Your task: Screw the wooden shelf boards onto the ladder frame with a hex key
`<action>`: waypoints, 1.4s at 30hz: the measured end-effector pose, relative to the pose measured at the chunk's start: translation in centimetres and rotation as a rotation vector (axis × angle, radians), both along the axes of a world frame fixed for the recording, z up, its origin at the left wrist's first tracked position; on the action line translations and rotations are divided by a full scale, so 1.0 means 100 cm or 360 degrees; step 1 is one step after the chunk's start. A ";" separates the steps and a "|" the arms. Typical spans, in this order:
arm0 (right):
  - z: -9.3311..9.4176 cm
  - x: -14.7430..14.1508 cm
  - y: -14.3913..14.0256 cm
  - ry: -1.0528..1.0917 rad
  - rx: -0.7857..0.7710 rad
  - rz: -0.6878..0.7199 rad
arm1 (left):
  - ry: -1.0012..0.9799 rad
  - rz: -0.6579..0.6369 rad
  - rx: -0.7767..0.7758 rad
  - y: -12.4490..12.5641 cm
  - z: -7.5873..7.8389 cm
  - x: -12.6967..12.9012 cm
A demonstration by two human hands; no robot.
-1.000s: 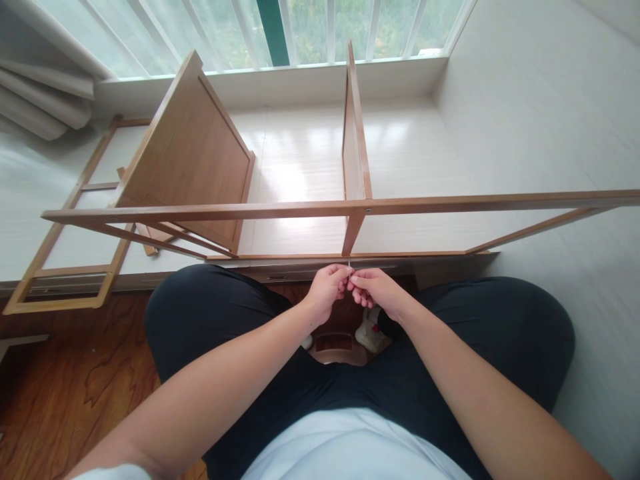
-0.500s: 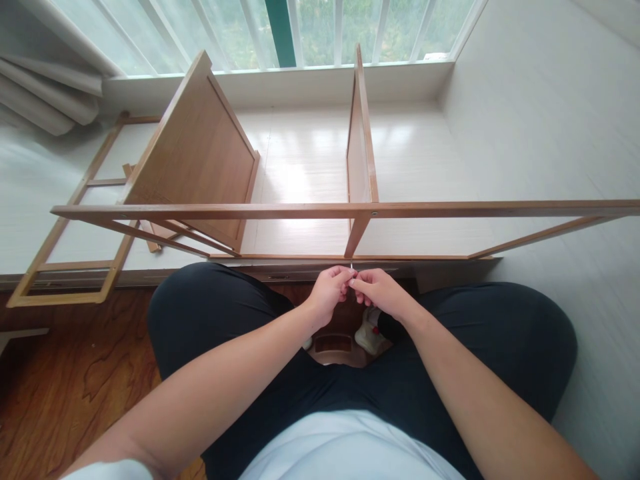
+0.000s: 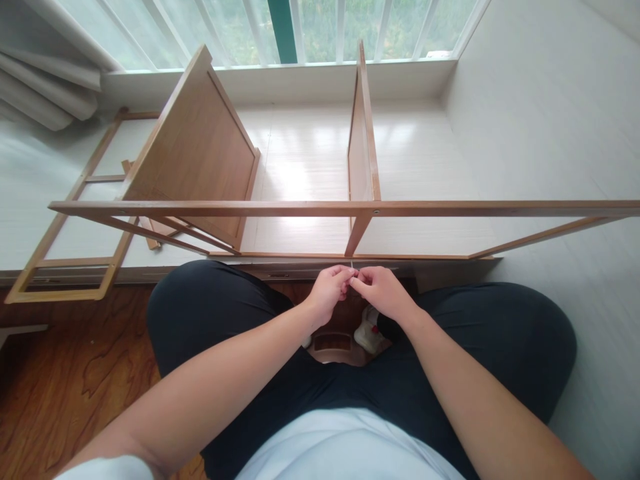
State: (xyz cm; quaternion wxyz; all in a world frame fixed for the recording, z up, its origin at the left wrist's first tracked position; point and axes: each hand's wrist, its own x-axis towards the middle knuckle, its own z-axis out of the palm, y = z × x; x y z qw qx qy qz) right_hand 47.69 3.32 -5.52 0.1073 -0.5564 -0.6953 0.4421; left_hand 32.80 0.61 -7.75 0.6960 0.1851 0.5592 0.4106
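Setting: a pale raised platform (image 3: 310,160) below a barred window (image 3: 320,27) along the top edge of the frame; dark wood-grain floor (image 3: 75,373) at lower left; white wall at right.

Left hand (image 3: 327,292): centre of frame, just below the middle. Fingers curled, thumb and forefinger pinched together at the tip of a small pale slender item (image 3: 353,268); the item is too small to identify.

Right hand (image 3: 383,291): just right of the left hand, fingertips touching it. Also pinched on the same small item, which sits between the two hands, directly under the near bottom rail of the frame.

Wooden shelf frame (image 3: 350,208): light brown, lying across the middle of the picture, its long top rail running from left edge to right edge. An upright divider panel (image 3: 361,140) stands at centre and meets the rail just above the hands.

Loose wooden panel (image 3: 195,147): upper left, tilted, leaning within the frame.

Ladder-like side frame (image 3: 65,233): far left, lying flat on the platform.

Person's legs (image 3: 210,320): dark trousers, knees spread at lower centre. Between them, below the hands, a small brown tray (image 3: 333,347) and a white object with red marks (image 3: 367,330), partly hidden.

Curtain (image 3: 45,87): folded, upper left corner.
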 end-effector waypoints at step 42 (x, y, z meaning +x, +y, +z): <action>0.000 -0.008 -0.013 -0.0491 0.0716 0.0089 | -0.0019 -0.0051 0.0045 0.002 -0.006 -0.001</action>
